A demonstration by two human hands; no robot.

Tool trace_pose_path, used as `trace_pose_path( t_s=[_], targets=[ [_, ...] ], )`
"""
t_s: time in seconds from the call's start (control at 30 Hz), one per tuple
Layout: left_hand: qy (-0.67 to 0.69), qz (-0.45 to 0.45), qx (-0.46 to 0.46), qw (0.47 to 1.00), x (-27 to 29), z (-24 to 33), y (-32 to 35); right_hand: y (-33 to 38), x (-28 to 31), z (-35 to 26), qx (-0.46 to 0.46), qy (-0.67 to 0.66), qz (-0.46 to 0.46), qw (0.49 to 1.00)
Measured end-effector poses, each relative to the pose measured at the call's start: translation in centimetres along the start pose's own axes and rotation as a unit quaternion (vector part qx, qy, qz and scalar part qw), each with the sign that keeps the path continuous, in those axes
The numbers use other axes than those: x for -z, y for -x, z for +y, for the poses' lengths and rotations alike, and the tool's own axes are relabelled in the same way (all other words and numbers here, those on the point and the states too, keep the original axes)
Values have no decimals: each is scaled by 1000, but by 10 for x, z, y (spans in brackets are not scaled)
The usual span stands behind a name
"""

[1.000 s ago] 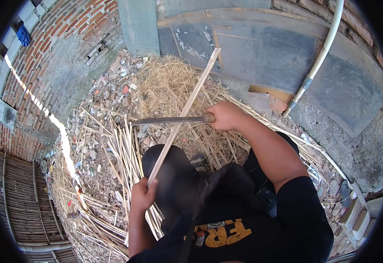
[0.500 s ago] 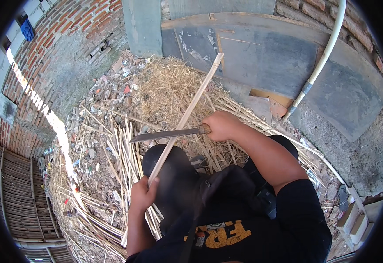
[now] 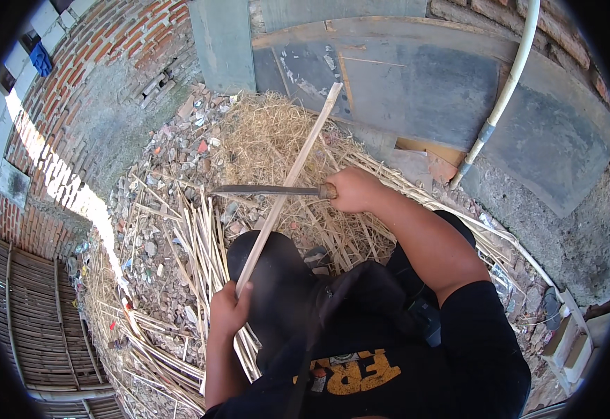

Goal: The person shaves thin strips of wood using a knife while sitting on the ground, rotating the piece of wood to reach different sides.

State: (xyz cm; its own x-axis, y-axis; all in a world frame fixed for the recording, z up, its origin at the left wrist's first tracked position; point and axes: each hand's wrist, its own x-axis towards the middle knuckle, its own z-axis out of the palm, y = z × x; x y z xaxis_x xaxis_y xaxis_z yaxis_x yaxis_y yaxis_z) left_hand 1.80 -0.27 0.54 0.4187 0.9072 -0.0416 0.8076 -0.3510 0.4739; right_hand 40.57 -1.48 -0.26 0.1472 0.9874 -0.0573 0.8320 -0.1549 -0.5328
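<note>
My left hand (image 3: 229, 307) grips the near end of a long pale bamboo strip (image 3: 292, 176) that slants up and away to the right over my dark-clad knee. My right hand (image 3: 352, 190) is closed on the handle of a long dark knife (image 3: 263, 190). Its blade lies level, pointing left, and crosses the strip near its middle. Whether the edge bites into the strip I cannot tell.
Split bamboo strips (image 3: 197, 241) are heaped on the ground at left, with a mound of straw-like shavings (image 3: 266, 136) ahead. Rubble lies by a brick wall (image 3: 61, 91). Grey panels (image 3: 403, 77) and a white pipe (image 3: 504, 98) stand beyond. Woven bamboo panels (image 3: 33, 328) are at lower left.
The knife has slid along the strip toward me, its blade shifting from level to tilted and back to level. My left hand stays at the strip's near end.
</note>
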Motion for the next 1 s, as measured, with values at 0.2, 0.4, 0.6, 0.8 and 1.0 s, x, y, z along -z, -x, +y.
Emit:
trace_pose_path(
  t_s=[0.2, 0.4, 0.6, 0.8, 1.0],
  targets=[
    [-11, -2, 9, 1000, 0, -6, 1, -2, 0, -14, 42, 64, -28, 997],
    [-45, 8, -25, 999, 5, -2, -2, -26, 0, 40, -61, -42, 20, 997],
    [-19, -7, -3, 1000, 2, -1, -2, -21, -6, 44, -49, -70, 20, 996],
    [-33, -2, -10, 999, 3, 3, -3, -11, -3, 26, -15, -35, 0, 999],
    [-29, -3, 0, 1000, 2, 1, -2, -12, -18, 10, 29, -15, -38, 999]
  ],
)
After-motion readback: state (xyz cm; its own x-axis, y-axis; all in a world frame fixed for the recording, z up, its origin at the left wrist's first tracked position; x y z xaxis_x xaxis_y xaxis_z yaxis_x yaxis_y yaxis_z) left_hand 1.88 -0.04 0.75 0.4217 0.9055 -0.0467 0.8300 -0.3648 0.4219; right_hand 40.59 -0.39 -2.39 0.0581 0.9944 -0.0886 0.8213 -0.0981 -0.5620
